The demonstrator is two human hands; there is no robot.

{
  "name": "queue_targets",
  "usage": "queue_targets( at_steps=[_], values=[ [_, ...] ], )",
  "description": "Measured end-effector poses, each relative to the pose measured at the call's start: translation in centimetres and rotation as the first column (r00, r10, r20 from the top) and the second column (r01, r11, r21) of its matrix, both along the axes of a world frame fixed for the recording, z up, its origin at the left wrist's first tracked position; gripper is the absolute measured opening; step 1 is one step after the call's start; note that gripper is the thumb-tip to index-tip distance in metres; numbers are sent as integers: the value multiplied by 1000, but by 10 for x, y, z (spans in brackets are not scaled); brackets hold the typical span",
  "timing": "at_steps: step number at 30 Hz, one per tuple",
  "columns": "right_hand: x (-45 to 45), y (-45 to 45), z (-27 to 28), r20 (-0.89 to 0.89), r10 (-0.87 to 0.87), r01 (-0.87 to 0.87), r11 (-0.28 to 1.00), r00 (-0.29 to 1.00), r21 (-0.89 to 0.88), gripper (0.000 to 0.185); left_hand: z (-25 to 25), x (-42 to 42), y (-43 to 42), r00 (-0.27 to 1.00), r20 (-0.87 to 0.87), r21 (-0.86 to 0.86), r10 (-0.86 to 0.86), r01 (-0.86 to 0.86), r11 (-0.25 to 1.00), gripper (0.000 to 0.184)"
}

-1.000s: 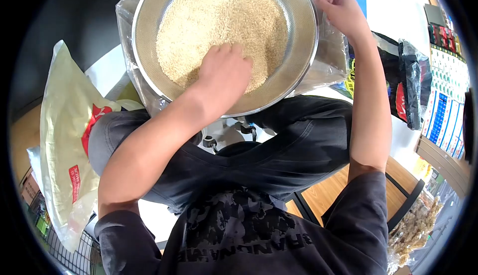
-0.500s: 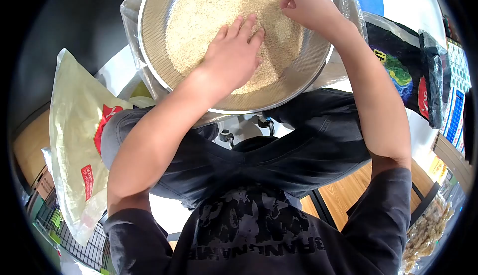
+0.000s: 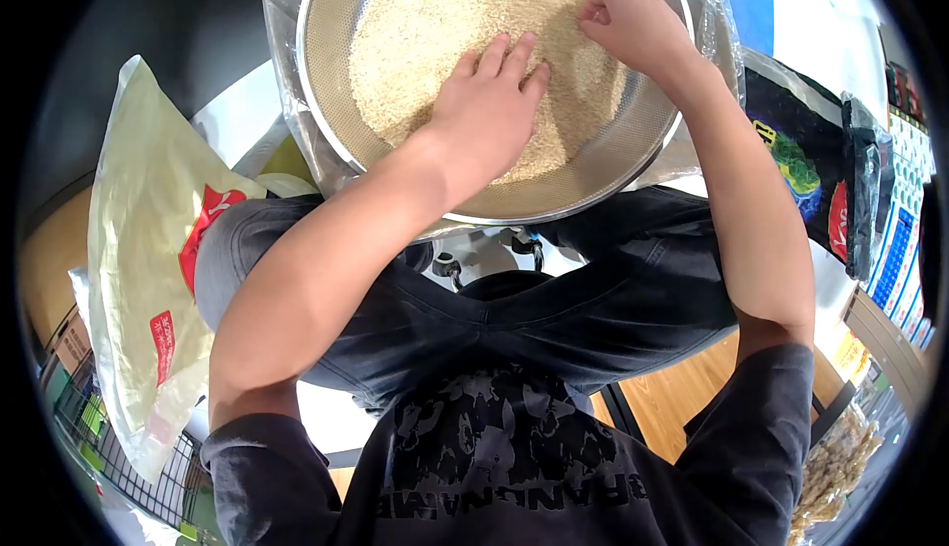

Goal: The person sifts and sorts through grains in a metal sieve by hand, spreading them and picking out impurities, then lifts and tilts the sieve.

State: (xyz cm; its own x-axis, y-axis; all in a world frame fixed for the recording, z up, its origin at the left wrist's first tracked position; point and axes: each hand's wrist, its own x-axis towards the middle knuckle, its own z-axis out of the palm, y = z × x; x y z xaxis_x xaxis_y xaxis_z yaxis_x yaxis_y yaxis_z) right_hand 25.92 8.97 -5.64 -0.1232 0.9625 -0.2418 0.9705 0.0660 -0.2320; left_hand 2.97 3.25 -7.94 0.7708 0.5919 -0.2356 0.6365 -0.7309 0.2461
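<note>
The left hand point(image 3: 487, 116) spreads loose fingers over the rice point(image 3: 435, 27), the right hand point(image 3: 635, 27) curls, I can't tell if empty, and hard pushing could tip the metal sieve point(image 3: 331, 67)

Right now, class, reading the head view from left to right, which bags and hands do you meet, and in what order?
Pale yellow bag → left hand → right hand → black bag.
</note>
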Motion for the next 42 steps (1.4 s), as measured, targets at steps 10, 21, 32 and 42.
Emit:
queue_targets(
  at_steps=[10, 21, 32, 42],
  values=[
    [-2, -1, -7, 48, 15, -15, 1000, 999, -14, 15, -2, 1, -1, 999, -40, 29, -11, 12, 999, 65],
    [11, 1, -2, -61, 107, -105, 994, 992, 35, 17, -1, 3, -1, 997, -81, 47, -10, 14, 999, 66],
    [9, 2, -9, -21, 116, -115, 993, 993, 40, 17, 0, 4, -1, 993, -115, 53, -17, 23, 998, 65],
    [7, 3, -11, 11, 89, -89, 996, 996, 31, 22, -3, 4, -1, 995, -101, 68, -22, 29, 997, 63]
  ],
)
